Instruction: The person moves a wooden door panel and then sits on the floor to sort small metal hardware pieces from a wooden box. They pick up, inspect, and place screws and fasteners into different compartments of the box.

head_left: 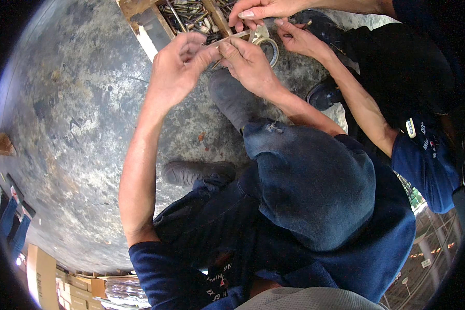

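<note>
My left hand (178, 70) and my right hand (250, 67) meet at the near edge of a wooden compartment box (163, 20). The fingertips of both are pinched together, almost touching. A thin, small piece (216, 64) shows just under the fingertips; its kind is too small to tell, and the fingers hide most of it. Loose screws and bolts (191, 9) fill the box's compartment beyond my hands. Just right of my right hand, a roll of tape (268, 50) lies against the box's corner.
A co-worker at the right reaches in with one hand (261, 10) over the box; the other hand (299, 39) pinches a small piece. My shoes (232, 98) rest on the stained concrete floor (93, 113). Cardboard boxes (41, 274) stand at the lower left.
</note>
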`<state>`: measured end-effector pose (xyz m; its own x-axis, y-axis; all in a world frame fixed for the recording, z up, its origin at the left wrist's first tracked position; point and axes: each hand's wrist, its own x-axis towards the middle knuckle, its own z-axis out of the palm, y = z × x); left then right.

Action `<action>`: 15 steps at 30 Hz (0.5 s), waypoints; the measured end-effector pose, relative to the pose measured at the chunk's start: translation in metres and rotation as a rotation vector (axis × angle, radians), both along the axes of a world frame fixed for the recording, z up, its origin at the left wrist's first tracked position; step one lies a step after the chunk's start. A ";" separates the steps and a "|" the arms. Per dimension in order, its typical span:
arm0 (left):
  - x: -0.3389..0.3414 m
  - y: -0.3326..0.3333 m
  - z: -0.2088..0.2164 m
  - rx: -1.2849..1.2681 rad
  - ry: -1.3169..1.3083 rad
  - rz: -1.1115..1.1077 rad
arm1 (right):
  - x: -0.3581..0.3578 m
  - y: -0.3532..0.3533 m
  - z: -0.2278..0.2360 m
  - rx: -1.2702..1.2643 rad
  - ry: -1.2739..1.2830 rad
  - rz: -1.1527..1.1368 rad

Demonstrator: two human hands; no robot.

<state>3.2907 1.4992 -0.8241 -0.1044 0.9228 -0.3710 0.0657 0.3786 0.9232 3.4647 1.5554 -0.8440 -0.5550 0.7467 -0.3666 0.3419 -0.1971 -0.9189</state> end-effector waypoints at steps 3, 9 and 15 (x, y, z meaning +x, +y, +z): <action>0.001 -0.002 0.002 -0.046 0.261 -0.138 | -0.001 0.000 -0.002 0.012 0.057 -0.006; 0.007 -0.002 0.002 0.159 0.033 -0.005 | 0.000 0.002 0.001 -0.074 0.005 -0.010; 0.008 -0.004 -0.002 0.273 0.177 0.013 | 0.004 0.007 0.007 -0.191 0.056 0.071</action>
<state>3.2983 1.4955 -0.8260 -0.1571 0.9839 -0.0847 0.2313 0.1201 0.9654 3.4691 1.5626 -0.8372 -0.6274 0.6247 -0.4650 0.3103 -0.3471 -0.8850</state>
